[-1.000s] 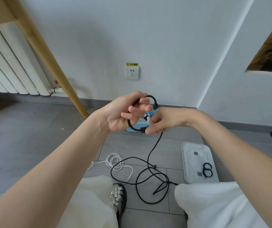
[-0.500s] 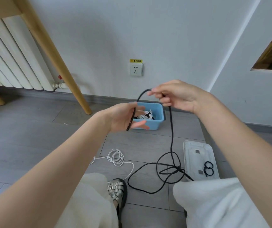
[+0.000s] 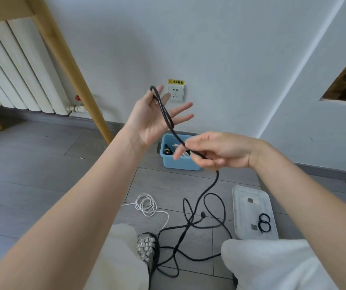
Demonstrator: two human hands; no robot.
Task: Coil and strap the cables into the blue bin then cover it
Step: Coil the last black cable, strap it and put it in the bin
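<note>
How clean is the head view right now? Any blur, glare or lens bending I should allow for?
Head view: even, soft daylight, no glare; the right hand has motion-blurred fingertips over the blue bin; the left hand and black cable are fairly sharp; wide-angle bending curves the wooden leg and wall edges; shadows are faint.

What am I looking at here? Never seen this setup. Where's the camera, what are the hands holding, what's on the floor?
No robot: a person wears a camera on the head, looking down at their own hands. The left hand, fingers spread, has the black cable looped over it; the right hand pinches the same cable lower down, and the rest trails on the floor. Also on the floor: a blue bin with cables inside, a white cable, and the clear lid with black straps on it.
</note>
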